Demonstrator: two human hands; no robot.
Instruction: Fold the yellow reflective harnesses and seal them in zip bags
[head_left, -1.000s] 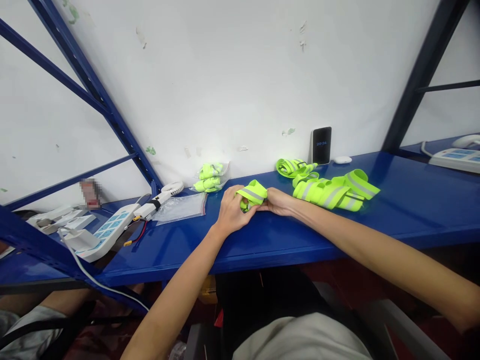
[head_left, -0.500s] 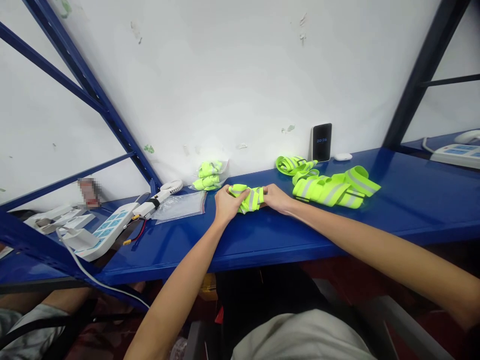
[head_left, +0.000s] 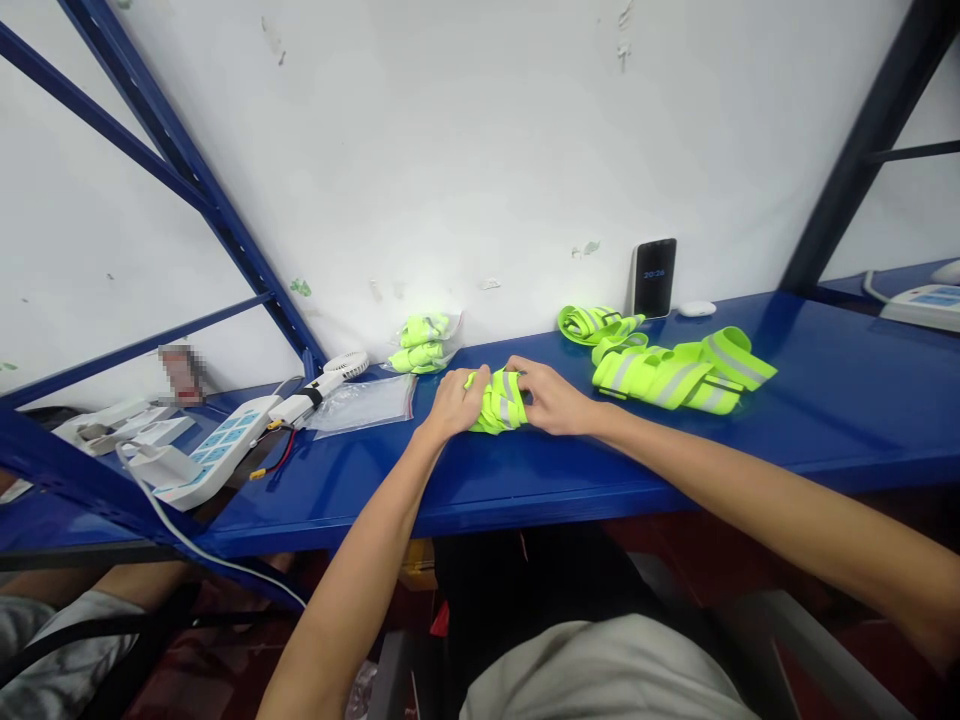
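Between my hands, just over the blue table, is a bundled neon-yellow reflective strap (head_left: 500, 403) with silver stripes. My left hand (head_left: 456, 402) grips its left end, fingers closed and thumb on top. At its right end, my right hand (head_left: 553, 397) has thumb and fingers closed on the edge of the bundle; the fingertips are partly hidden. To the right lies a long loosely folded reflective strap (head_left: 667, 376), with a coiled one (head_left: 594, 325) behind it. A clear bag with rolled reflective straps (head_left: 421, 345) stands against the wall.
On the blue table (head_left: 570, 480), an empty clear zip bag (head_left: 367, 403) lies left of my hands, near a small white fan (head_left: 341, 370) and a power strip (head_left: 221, 455). A phone (head_left: 654, 278) leans on the wall beside a white case (head_left: 697, 309). Another person's legs (head_left: 90, 600) show lower left.
My right hand has shifted its hold, its fingers now arched over the bundle's right end. My left hand wraps further over the left end. The view has shifted slightly.
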